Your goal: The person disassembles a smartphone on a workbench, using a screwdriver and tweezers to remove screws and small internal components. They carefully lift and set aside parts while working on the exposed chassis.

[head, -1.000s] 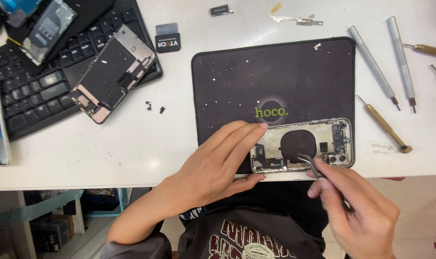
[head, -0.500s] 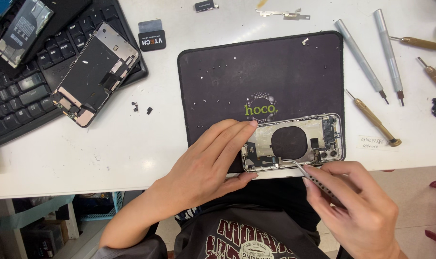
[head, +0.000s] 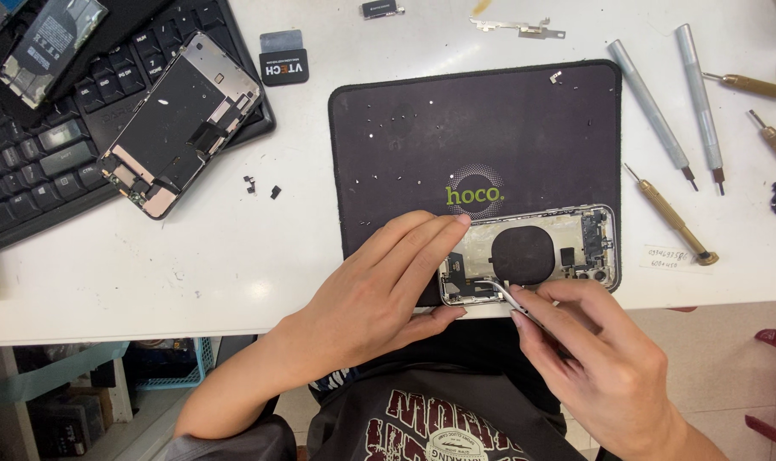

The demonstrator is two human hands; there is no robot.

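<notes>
At the mat's near right corner, by the table's front edge, the left hand presses flat on the opened phone housing, steadying it. The right hand pinches tweezers, tips inside the shell near its round black coil.

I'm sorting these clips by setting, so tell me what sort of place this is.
Most likely a phone repair bench. An opened phone housing lies on a dark work mat, the right hand works tweezers into it, and screwdrivers lie beside.
</notes>
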